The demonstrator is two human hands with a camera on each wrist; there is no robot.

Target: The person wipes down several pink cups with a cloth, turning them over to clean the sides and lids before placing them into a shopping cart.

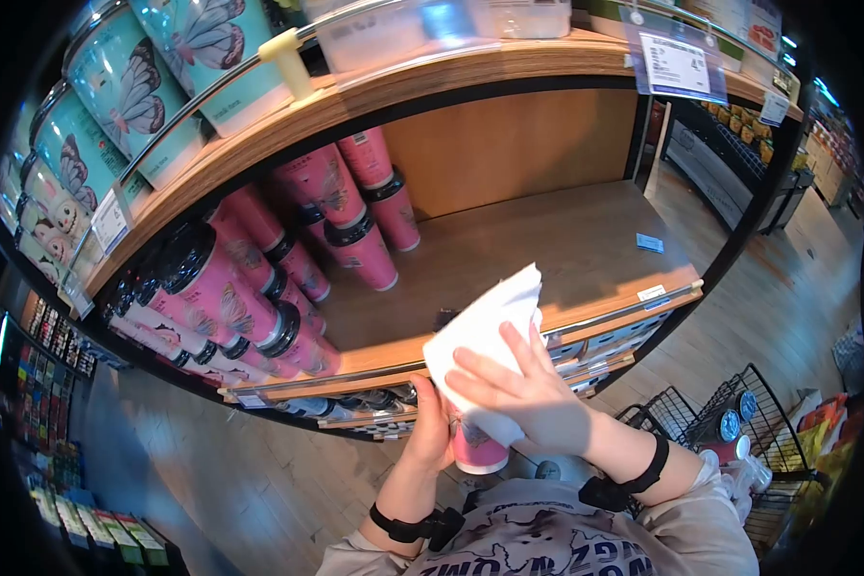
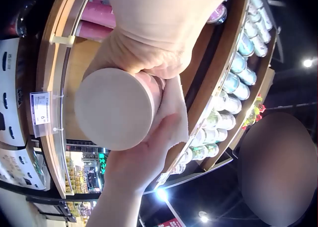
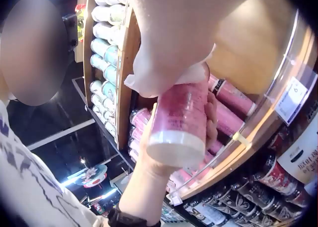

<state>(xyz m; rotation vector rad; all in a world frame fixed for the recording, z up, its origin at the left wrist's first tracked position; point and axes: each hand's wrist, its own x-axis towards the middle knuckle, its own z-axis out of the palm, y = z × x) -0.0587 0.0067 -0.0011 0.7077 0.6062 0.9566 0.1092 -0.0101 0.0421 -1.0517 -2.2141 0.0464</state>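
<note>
In the head view my left hand [image 1: 432, 434] grips a pink cup [image 1: 478, 453] with a butterfly print, in front of the shelf edge. Its plain white base [image 2: 113, 110] faces the left wrist camera. My right hand [image 1: 538, 398] holds a white cloth [image 1: 494, 312] over the cup's upper part, its fingers spread across the cloth. Seen from the right wrist, left-hand fingers wrap the pink side [image 3: 181, 110] while the cloth's edge [image 3: 196, 74] shows beneath the right hand. The cup's top is hidden under the cloth.
Similar pink cups [image 1: 226, 293] with black lids stand stacked on the shelf [image 1: 518, 235] at left. Turquoise butterfly cups [image 1: 139, 91] line the shelf above. A small blue label [image 1: 650, 243] lies at right. A black wire basket [image 1: 754, 422] with goods stands near my right elbow.
</note>
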